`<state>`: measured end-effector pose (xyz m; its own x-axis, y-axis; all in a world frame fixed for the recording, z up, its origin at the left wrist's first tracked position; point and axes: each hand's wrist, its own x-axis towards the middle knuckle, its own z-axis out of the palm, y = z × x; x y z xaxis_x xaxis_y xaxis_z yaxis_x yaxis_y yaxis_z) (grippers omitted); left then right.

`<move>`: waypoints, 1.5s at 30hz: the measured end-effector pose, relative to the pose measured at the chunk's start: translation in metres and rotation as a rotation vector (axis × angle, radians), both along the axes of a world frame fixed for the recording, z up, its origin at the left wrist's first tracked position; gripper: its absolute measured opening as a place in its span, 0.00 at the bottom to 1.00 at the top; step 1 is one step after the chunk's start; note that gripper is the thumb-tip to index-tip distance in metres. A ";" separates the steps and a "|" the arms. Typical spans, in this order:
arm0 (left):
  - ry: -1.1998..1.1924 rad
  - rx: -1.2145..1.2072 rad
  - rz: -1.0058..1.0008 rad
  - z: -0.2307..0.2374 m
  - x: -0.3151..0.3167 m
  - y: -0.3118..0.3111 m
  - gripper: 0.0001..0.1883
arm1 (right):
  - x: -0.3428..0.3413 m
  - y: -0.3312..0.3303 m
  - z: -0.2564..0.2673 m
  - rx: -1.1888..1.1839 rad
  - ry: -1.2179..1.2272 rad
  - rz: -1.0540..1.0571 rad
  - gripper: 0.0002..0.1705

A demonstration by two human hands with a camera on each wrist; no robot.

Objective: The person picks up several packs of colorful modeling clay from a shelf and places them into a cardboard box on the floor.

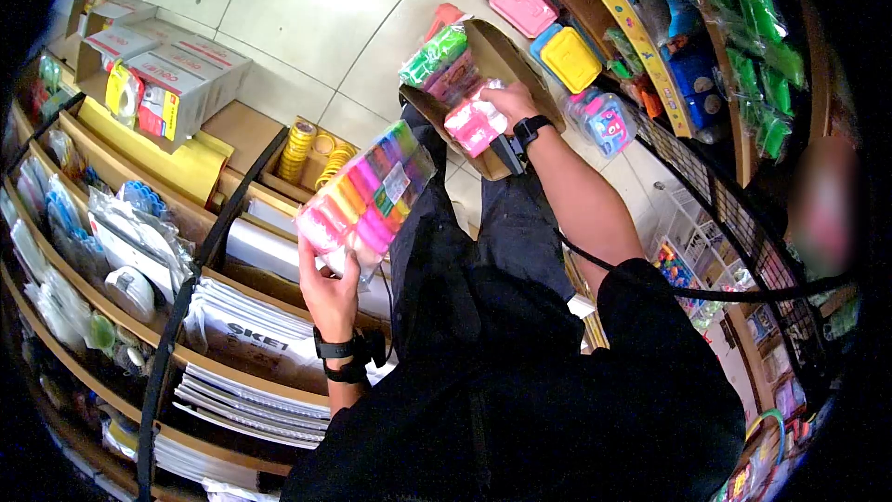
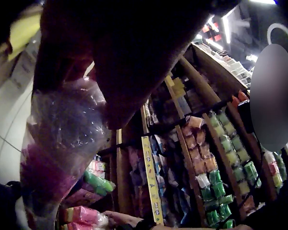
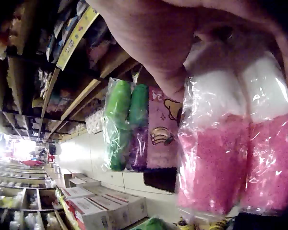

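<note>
My left hand [image 1: 330, 296] grips the lower end of a clear plastic pack of multicoloured blocks [image 1: 372, 197], in rows of pink, orange, purple and green. In the left wrist view the clear wrapping [image 2: 69, 115] hangs below the dark, shadowed fingers. My right hand [image 1: 513, 104] holds pink-and-white packets [image 1: 476, 128] at an open cardboard box [image 1: 497, 46]. Seen from the right wrist, two packets [image 3: 213, 163] lie side by side under the thumb, white at the top and pink below. Green packets [image 1: 435, 58] and a pink printed package [image 3: 162, 129] are beside them.
Shelves with paper pads [image 1: 251, 335] and bagged goods stand at the left. Delicate-looking yellow rolls [image 1: 297, 151] and stacked cartons [image 1: 190, 70] are farther up. Pink and yellow tubs [image 1: 569, 58] line the right-hand shelf, near a wire rack [image 1: 711, 200]. A black cable [image 1: 743, 296] runs from my right side.
</note>
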<state>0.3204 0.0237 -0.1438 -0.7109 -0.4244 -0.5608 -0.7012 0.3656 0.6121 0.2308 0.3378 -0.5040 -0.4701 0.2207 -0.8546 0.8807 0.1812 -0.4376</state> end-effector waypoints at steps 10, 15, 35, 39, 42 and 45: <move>-0.047 -0.014 -0.023 -0.009 0.002 -0.001 0.36 | -0.063 -0.038 0.132 -0.527 -0.228 0.063 0.49; -0.049 -0.047 -0.037 -0.027 0.015 -0.008 0.36 | -0.070 0.011 0.134 0.388 0.192 0.472 0.41; -0.112 -0.119 -0.087 -0.020 0.016 0.010 0.37 | -0.053 0.097 0.061 0.785 0.008 0.949 0.16; -0.098 -0.064 -0.077 -0.032 0.010 0.013 0.36 | -0.053 0.083 0.088 0.850 0.166 0.925 0.15; -0.184 -0.074 -0.126 -0.069 -0.005 0.007 0.34 | -0.066 0.050 0.120 0.879 0.473 0.824 0.15; -0.016 0.004 -0.117 -0.130 -0.015 0.007 0.31 | -0.079 0.022 0.123 0.200 0.491 0.653 0.16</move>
<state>0.3052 0.0310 -0.2738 -0.7465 -0.3362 -0.5741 -0.6633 0.4431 0.6030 0.1514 0.3599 -0.3808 -0.8643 -0.0988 -0.4931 0.2899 0.7034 -0.6490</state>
